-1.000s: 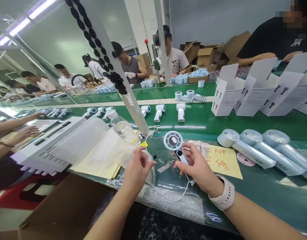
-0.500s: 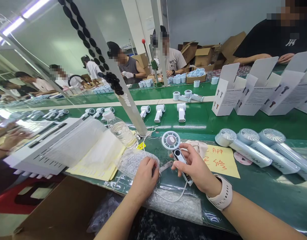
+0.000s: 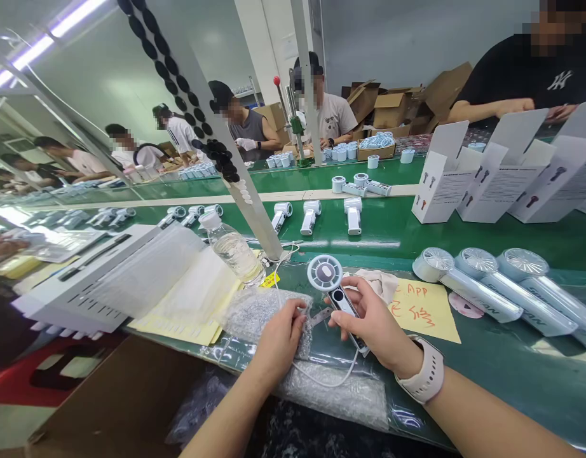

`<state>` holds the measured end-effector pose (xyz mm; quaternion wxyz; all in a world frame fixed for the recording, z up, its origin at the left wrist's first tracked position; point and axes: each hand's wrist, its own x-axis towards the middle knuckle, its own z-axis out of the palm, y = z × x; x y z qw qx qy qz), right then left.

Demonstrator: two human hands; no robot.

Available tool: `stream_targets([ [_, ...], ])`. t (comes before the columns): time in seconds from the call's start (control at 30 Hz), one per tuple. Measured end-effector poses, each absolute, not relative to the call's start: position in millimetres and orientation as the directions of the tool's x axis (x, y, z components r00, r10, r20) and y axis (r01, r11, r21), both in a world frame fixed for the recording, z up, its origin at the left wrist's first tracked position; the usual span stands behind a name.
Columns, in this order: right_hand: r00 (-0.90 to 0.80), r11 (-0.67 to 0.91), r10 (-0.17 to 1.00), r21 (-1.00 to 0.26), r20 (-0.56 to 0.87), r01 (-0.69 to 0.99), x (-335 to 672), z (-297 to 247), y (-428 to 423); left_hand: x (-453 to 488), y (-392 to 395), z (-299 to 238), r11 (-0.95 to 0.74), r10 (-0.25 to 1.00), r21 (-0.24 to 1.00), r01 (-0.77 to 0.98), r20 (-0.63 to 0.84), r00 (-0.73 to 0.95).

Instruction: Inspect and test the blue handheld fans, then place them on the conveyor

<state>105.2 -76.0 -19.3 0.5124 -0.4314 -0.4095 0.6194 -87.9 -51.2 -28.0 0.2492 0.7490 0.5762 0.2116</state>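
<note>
My right hand [image 3: 369,318] is wrapped round the handle of a small handheld fan [image 3: 325,273], tilted with its round pale-blue head up and to the left. The front of the handle is uncovered, showing dark inner parts. A white cable [image 3: 338,383] loops from the handle's lower end towards my left hand [image 3: 282,334]. That hand is closed, thumb and fingers drawn together, over the edge of a bubble wrap sheet [image 3: 252,315], just left of the fan. Whatever it pinches is hidden. A small flat metal strip [image 3: 320,316] lies between both hands.
A water bottle [image 3: 233,248] and a metal post [image 3: 255,216] stand behind my left hand. Three larger fans [image 3: 483,286] lie to the right, near open white boxes [image 3: 445,178]. Several small fans [image 3: 353,216] rest on the green belt. Co-workers sit opposite.
My left hand has shifted slightly right, closer to the fan, and its fingers reach a little further forward. My right hand keeps its hold on the fan. The view has shifted slightly.
</note>
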Motion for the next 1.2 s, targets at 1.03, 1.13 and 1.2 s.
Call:
stream_targets([
  [1.03, -0.328, 0.195, 0.944, -0.862, 0.035, 0.469, 83.0, -23.9, -86.6, -76.5, -62.2, 17.8, -0.726, 0.688, 0.152, 0.671, 0.187, 0.701],
  [1.13, -0.204, -0.005, 0.978, -0.985, -0.041, 0.174, 87.3, -24.8, -79.8, -74.2, -72.2, 16.0, -0.802, 0.573, -0.027, 0.597, 0.248, 0.781],
  [1.2, -0.208, -0.102, 0.972, -0.994, -0.11, 0.047, 92.8, -23.2, -73.2, -78.9, -73.1, 22.1, -0.775, 0.598, -0.02, 0.632, 0.301, 0.743],
])
